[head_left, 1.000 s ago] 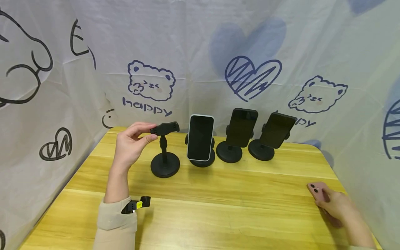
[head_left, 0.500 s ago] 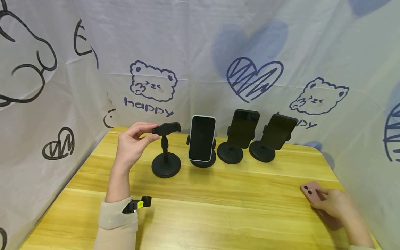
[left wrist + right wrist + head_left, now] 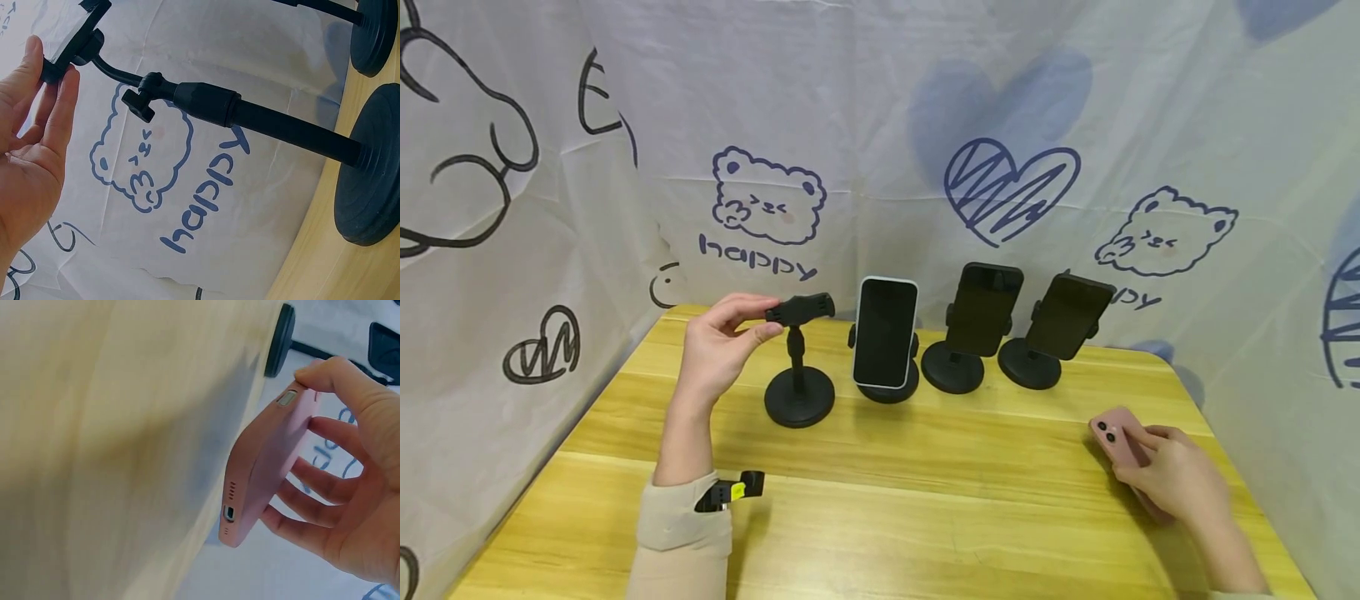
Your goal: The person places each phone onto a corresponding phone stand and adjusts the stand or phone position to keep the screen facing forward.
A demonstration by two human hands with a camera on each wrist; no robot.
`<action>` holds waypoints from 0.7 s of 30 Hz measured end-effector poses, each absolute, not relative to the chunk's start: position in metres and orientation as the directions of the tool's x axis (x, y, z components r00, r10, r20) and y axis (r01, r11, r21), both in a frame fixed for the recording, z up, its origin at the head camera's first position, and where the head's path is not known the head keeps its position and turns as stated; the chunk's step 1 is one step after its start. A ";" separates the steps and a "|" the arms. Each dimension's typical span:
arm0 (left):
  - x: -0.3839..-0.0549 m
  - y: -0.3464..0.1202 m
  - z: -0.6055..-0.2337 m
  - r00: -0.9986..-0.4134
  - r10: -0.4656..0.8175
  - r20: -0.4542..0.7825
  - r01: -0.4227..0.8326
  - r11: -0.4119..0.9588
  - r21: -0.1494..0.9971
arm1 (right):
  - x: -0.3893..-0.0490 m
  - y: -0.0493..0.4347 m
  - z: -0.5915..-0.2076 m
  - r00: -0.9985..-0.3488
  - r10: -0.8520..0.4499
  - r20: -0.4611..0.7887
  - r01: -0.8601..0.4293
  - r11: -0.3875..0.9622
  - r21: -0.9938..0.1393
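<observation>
My left hand (image 3: 718, 346) pinches the left end of the clamp on a black phone stand (image 3: 798, 396), thumb below and fingers above. The clamp has no phone in it; in the left wrist view, the stand's pole (image 3: 294, 131) and round base show below the hand. On the right, my right hand (image 3: 1180, 475) grips a pink phone (image 3: 1123, 442) by its edges, camera side up, over the table. In the right wrist view the thumb and fingers hold the phone's case (image 3: 262, 456), with its charging port end toward the camera.
To the right of the left stand are a white-framed phone (image 3: 884, 333), a black phone (image 3: 983, 308) and another black phone (image 3: 1067, 317), each on its own stand. The wooden table (image 3: 925, 517) is bordered by a printed white cloth (image 3: 880, 167) behind and at the sides.
My right hand has carried the pink phone leftward and a little toward the back of the table. The left hand keeps its pinch on the stand's clamp.
</observation>
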State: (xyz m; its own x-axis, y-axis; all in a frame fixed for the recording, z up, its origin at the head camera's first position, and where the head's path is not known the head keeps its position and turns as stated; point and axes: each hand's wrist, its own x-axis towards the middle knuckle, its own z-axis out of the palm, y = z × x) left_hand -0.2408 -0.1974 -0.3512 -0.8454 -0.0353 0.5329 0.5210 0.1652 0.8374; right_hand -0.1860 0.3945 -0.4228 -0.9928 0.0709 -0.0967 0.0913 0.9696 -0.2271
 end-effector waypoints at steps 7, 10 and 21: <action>-0.241 -0.198 -0.352 -0.845 -0.034 0.534 0.523 0.159 0.837 | -0.184 0.363 -0.419 -0.997 0.063 0.033 0.052 0.962 -0.268; -0.241 -0.198 -0.352 -0.846 -0.035 0.532 0.521 0.159 0.839 | -0.184 0.351 -0.419 -0.992 0.033 0.118 0.000 0.963 -0.269; -0.241 -0.198 -0.352 -0.844 -0.034 0.535 0.524 0.154 0.838 | -0.184 0.309 -0.409 -0.948 -0.011 0.318 -0.114 0.945 -0.306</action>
